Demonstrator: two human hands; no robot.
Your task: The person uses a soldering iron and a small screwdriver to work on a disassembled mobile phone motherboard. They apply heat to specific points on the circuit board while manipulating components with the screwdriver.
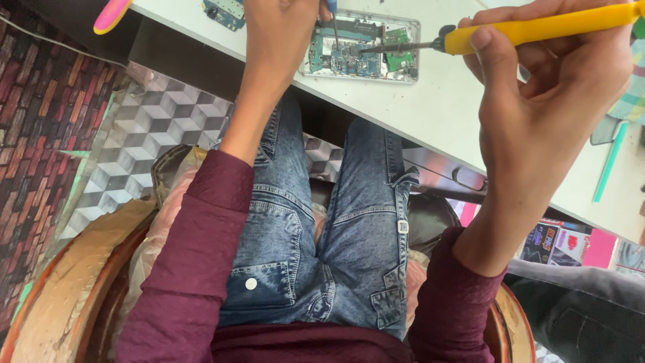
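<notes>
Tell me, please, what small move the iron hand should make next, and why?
Probably ease the iron tip slightly left onto the board. The right hand has it low over the opened phone, close to the thin tool in the left hand.

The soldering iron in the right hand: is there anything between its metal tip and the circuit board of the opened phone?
Nothing visible blocks it. The soldering iron in the right hand already reaches the circuit board with its tip. The left hand holds a thin tool right beside that spot, not across the tip's path.
</notes>
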